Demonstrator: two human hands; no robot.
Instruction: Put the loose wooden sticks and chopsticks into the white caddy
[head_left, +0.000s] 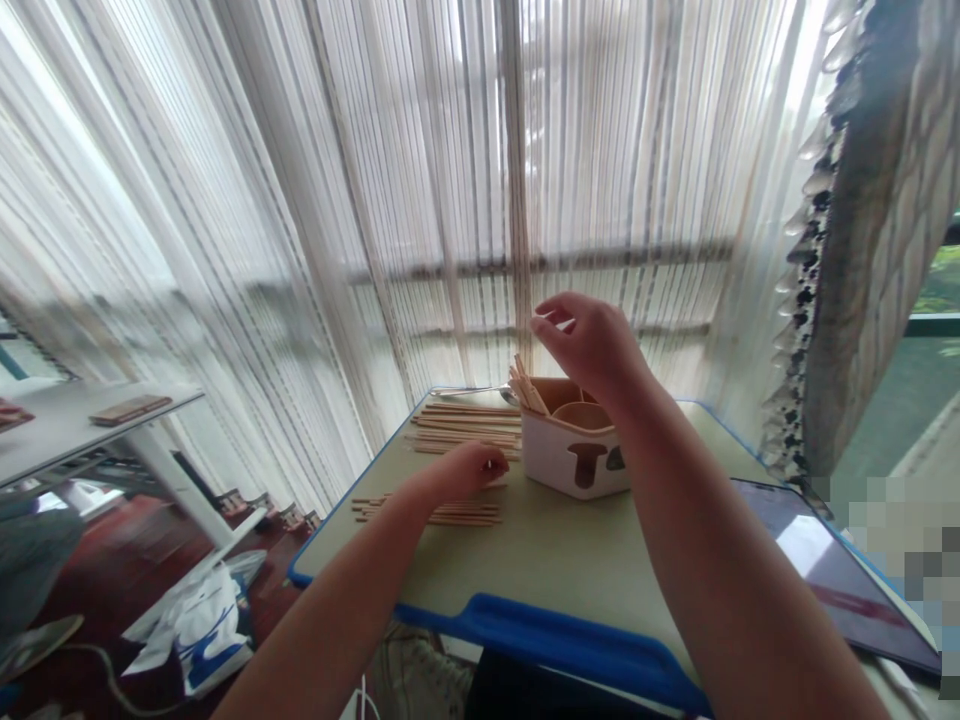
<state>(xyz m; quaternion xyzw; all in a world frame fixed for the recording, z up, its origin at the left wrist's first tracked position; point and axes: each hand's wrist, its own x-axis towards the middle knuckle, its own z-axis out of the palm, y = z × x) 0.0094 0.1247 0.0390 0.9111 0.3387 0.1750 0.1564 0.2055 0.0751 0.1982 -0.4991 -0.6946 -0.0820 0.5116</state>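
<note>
My right hand (589, 335) hangs above a white container (574, 465) with brown inner compartments, its fingers bent and fingertips slightly apart, with nothing visible between them. Several chopsticks (526, 388) stand tilted in the container's left compartment, just below those fingertips. My left hand (476, 466) rests low over the table, left of the container, with curled fingers. A pale stick end shows beside it; whether the fingers grip it is hidden. Beyond this hand lies one spread of chopsticks (472, 412), and nearer me lies another group (465, 514).
A metal spoon (507, 395) lies at the back of the small blue-edged table (555, 560). On the right is a dark tablet (832, 570). Sheer curtains (420, 200) hang behind. A white desk (67, 430) and a plastic bag (199, 630) are at left.
</note>
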